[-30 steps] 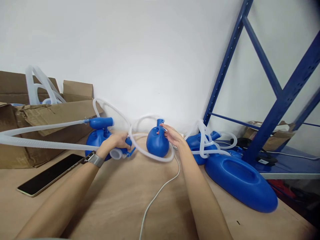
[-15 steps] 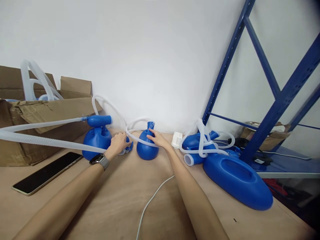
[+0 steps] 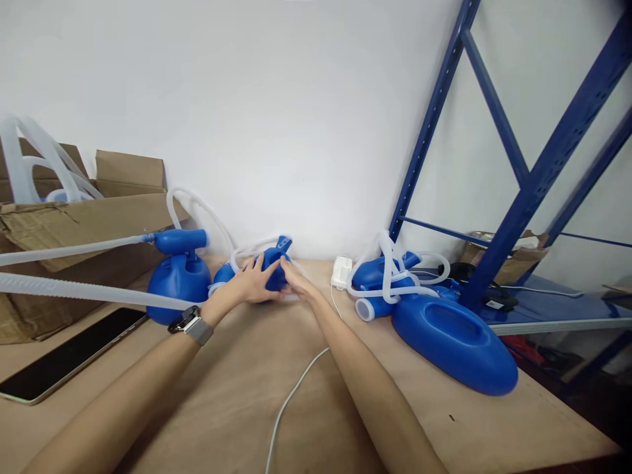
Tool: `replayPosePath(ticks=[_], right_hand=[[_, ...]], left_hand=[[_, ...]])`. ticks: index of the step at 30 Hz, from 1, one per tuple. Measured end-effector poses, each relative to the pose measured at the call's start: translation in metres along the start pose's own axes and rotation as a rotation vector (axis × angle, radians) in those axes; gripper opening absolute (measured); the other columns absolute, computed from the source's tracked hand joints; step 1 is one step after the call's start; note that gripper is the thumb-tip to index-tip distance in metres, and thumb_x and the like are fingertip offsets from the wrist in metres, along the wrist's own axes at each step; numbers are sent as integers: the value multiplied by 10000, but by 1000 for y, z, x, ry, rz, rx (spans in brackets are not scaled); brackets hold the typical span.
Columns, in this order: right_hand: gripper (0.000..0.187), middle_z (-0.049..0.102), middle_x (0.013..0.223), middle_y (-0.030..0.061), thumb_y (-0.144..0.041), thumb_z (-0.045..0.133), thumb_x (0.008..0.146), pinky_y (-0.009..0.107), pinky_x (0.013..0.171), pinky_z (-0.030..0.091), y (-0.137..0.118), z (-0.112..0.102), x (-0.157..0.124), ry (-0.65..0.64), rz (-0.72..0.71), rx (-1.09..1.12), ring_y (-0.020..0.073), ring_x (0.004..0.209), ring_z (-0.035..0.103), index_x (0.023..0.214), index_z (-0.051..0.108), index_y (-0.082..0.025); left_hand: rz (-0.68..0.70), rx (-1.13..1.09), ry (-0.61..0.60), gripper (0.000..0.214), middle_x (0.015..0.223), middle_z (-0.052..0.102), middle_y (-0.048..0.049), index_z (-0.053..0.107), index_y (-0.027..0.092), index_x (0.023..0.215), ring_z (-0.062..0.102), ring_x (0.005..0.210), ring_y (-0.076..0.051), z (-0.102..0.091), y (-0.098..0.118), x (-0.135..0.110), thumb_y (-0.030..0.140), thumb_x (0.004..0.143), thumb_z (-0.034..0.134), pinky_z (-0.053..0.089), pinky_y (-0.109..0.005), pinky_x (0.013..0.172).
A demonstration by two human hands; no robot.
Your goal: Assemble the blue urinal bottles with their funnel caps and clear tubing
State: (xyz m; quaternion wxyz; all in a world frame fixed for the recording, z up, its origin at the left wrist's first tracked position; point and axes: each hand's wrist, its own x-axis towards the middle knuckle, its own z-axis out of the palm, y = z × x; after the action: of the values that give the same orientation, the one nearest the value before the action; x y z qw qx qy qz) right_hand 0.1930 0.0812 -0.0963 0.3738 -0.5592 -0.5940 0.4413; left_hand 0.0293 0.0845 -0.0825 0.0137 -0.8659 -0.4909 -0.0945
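A small round blue plastic bulb with a short neck and a loop of clear tubing sits near the back wall on the wooden table. My left hand, with a watch on its wrist, lies over the bulb's left side with fingers spread. My right hand presses the bulb's right side with fingers together. Just left stands another blue bulb with a horizontal nozzle and long clear hoses running off to the left.
A dark tablet lies at the left, in front of cardboard boxes holding tubing. A white cable crosses the table. A large flat blue container, more blue parts with tubing and a blue shelf frame are at the right.
The bulb has been pushed left and back toward the wall. My left hand left the hose end and came onto the bulb; both hands now meet on it.
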Motion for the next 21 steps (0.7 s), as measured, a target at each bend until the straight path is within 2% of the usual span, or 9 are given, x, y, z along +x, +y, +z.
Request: replayPosePath(ticks=[3, 5, 7, 9, 11, 14, 16, 19, 21], right_hand=[[571, 613, 1459, 125, -613, 526, 984, 445, 1044, 526, -19, -21, -9, -9, -42, -86, 298, 1323, 590, 1389, 603, -219], [522, 681, 1353, 138, -500, 736, 887, 432, 1121, 454, -39, -45, -21, 31, -97, -153, 300, 1283, 610, 1292, 674, -177], [505, 718, 1265, 133, -467, 735, 893, 427, 1130, 433, -60, -77, -41, 92, -181, -209, 274, 1213, 645, 1299, 674, -173], [516, 748, 1159, 138, -513, 617, 956, 447, 1035, 504, -76, -114, -68, 284, -373, -315, 255, 1067, 703, 1345, 643, -174], [543, 751, 1158, 135, -554, 623, 929, 456, 1009, 522, -80, -154, -97, 560, -457, -402, 265, 1067, 705, 1340, 646, -200], [653, 696, 1311, 166, -539, 705, 850, 507, 1017, 522, -59, -213, -132, 864, -271, -552, 330, 1155, 683, 1408, 600, -216], [778, 636, 1398, 220, -550, 754, 797, 534, 1017, 522, -30, -246, -145, 909, 3, -631, 389, 1215, 655, 1458, 566, -185], [806, 670, 1333, 257, -565, 761, 779, 496, 973, 558, 13, -275, -152, 700, 291, -594, 399, 1192, 675, 1429, 589, -120], [686, 715, 1260, 237, -658, 656, 836, 467, 947, 567, 31, -281, -154, 585, 264, -644, 382, 1148, 702, 1282, 706, -139]], left_hand=[[15, 119, -25, 1046, 1725, 71, -243, 216, 294, 1658, 180, 1551, -511, 16, -12, 0, 496, 796, 774, 287, -610, 1181], [86, 166, 63, 917, 1726, 85, -236, 245, 293, 1651, 181, 1567, -464, 30, -24, 0, 375, 869, 719, 273, -569, 1203], [119, 198, 161, 799, 1723, 123, -230, 264, 283, 1648, 182, 1577, -426, 42, -35, 1, 235, 932, 614, 258, -556, 1217], [95, 229, 246, 763, 1719, 161, -222, 298, 282, 1639, 189, 1579, -409, 50, -40, 2, 82, 933, 504, 229, -572, 1227], [44, 253, 296, 797, 1713, 195, -215, 343, 287, 1624, 208, 1574, -413, 55, -40, 2, -14, 893, 441, 193, -610, 1230], [-18, 252, 302, 820, 1695, 245, -227, 361, 265, 1620, 251, 1558, -424, 54, -37, 2, -40, 862, 439, 167, -638, 1228], [-31, 234, 261, 809, 1673, 283, -252, 341, 236, 1628, 276, 1548, -420, 49, -34, 1, -14, 868, 465, 167, -632, 1228], [-22, 195, 165, 816, 1649, 302, -290, 304, 213, 1639, 285, 1540, -430, 39, -31, -1, 131, 882, 599, 171, -631, 1222], [-15, 171, 81, 953, 1658, 269, -305, 262, 210, 1649, 256, 1547, -449, 30, -29, -2, 254, 821, 730, 153, -632, 1223]])
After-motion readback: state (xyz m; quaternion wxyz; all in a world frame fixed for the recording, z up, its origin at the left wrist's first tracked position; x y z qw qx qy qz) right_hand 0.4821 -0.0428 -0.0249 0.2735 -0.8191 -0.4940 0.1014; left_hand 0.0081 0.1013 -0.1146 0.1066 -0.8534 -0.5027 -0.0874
